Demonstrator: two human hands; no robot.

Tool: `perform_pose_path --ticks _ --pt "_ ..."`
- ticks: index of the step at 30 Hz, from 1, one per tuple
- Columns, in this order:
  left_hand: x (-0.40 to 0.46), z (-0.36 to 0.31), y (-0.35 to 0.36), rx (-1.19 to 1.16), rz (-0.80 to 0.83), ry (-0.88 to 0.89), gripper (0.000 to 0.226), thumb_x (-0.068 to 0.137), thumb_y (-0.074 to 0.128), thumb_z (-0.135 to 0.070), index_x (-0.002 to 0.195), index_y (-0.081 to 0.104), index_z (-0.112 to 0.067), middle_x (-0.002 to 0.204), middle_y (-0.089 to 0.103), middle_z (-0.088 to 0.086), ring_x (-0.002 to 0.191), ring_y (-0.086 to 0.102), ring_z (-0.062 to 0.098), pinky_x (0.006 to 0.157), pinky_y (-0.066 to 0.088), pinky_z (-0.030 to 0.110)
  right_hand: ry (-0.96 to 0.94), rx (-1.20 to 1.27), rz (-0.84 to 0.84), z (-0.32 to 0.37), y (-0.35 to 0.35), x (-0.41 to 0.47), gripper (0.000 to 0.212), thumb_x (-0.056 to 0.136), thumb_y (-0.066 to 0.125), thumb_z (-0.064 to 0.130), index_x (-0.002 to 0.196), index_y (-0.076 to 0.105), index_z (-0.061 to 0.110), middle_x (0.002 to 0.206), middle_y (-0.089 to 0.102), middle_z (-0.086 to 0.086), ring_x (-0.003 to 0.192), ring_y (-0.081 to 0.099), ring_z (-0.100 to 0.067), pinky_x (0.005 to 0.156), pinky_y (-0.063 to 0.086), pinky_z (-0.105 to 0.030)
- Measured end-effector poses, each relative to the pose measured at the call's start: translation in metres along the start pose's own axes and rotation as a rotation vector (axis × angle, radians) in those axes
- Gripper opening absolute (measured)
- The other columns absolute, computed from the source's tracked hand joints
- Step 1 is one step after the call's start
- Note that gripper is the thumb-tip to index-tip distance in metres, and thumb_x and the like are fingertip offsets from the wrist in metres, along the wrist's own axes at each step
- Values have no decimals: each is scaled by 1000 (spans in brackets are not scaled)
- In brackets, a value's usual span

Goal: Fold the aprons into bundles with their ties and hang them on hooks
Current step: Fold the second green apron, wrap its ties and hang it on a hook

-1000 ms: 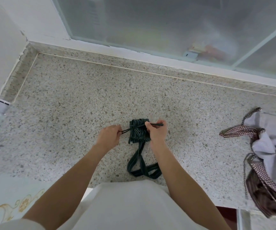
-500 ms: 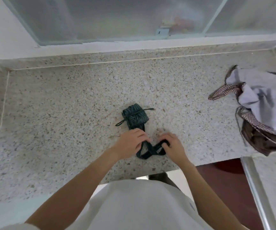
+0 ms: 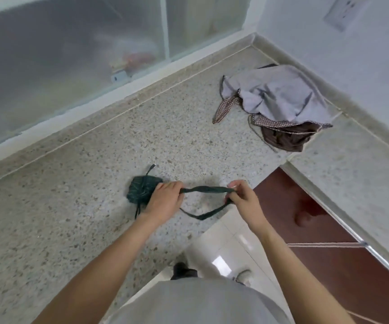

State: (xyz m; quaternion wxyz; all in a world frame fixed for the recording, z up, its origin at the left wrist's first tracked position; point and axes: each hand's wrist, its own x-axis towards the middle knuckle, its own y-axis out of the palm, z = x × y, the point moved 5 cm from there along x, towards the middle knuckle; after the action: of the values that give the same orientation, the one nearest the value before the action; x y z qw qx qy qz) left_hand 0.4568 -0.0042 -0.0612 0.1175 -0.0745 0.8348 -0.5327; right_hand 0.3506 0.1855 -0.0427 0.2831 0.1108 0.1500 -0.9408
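Observation:
A dark green apron rolled into a tight bundle (image 3: 140,190) lies on the speckled stone counter (image 3: 72,218), bound by its thin ties. Its neck strap loop (image 3: 205,190) stretches out to the right. My left hand (image 3: 164,199) rests against the bundle's right side and grips the near end of the loop. My right hand (image 3: 241,197) pinches the loop's far end, holding it taut just above the counter's corner. A crumpled grey apron with checked brown trim (image 3: 277,99) lies loose at the back right of the counter.
A frosted sliding window (image 3: 72,43) runs along the back of the counter. A white wall with a socket plate (image 3: 343,15) stands at the right. The counter turns an L-shaped corner around dark red flooring (image 3: 305,218) and glossy white tiles below.
Both hands left the bundle's thin ties and took the strap loop. The loop, which lay slack toward me, is now pulled out sideways to the right. The view swung right.

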Motion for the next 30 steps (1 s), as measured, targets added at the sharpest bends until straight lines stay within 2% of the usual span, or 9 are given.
perform_pose_path --ticks 2,7,11,15,18,21,23,26,30 --pt "16 -39 -9 -151 77 40 18 97 46 -26 113 48 -20 101 57 -9 97 56 14 85 41 29 -52 100 -11 23 -26 -2 19 88 54 -2 95 55 15 68 56 3 63 55 -19 69 46 -36" --pt "54 -150 -27 -537 205 123 12 90 61 -21 99 56 -28 88 61 -11 86 59 4 81 46 17 -236 -45 -108 73 -115 -17 15 88 60 9 94 53 21 72 51 -2 58 44 -13 52 39 -15" --pt "72 -236 -38 -741 207 192 22 83 68 -8 82 58 -28 68 56 -16 63 50 -9 69 40 7 -344 -334 -236 94 -210 -32 9 87 63 20 86 58 27 73 59 13 61 55 -19 61 46 -32" --pt "101 -305 -33 -642 88 287 19 84 67 -15 80 54 -29 66 58 -9 51 48 6 58 38 24 -421 -608 -335 108 -301 -51 9 92 58 23 100 61 20 87 67 5 66 57 -10 61 42 -23" --pt "126 -363 -33 -410 -114 392 29 81 60 -9 88 45 -32 97 60 -5 55 58 16 58 50 37 -392 -483 -344 119 -360 -62 11 92 57 22 103 56 23 79 66 5 65 59 -15 63 45 -29" --pt "149 -414 -39 -180 -290 490 27 84 57 -11 105 44 -22 97 60 -4 66 58 17 59 49 42 -415 -359 -300 138 -393 -63 14 90 60 14 101 57 21 76 64 1 70 59 -22 69 47 -37" --pt "167 -453 -47 -297 -328 527 27 87 58 -10 108 45 -19 97 60 -5 77 61 14 67 52 39 -444 -320 -300 150 -421 -61 20 86 61 6 100 58 20 80 64 -4 69 57 -22 70 47 -35" --pt "193 -504 -72 -655 -233 530 28 86 63 -11 106 46 -23 88 59 -9 75 57 2 71 49 20 -482 -358 -331 168 -457 -55 32 79 58 -4 101 57 20 91 59 1 69 52 -13 69 45 -28" --pt "214 -558 -102 -932 110 682 27 83 65 -19 104 49 -24 68 58 -15 67 55 4 68 43 18 -577 -496 -501 186 -502 -47 17 83 65 9 97 60 15 101 59 -2 81 59 -8 78 51 -26"
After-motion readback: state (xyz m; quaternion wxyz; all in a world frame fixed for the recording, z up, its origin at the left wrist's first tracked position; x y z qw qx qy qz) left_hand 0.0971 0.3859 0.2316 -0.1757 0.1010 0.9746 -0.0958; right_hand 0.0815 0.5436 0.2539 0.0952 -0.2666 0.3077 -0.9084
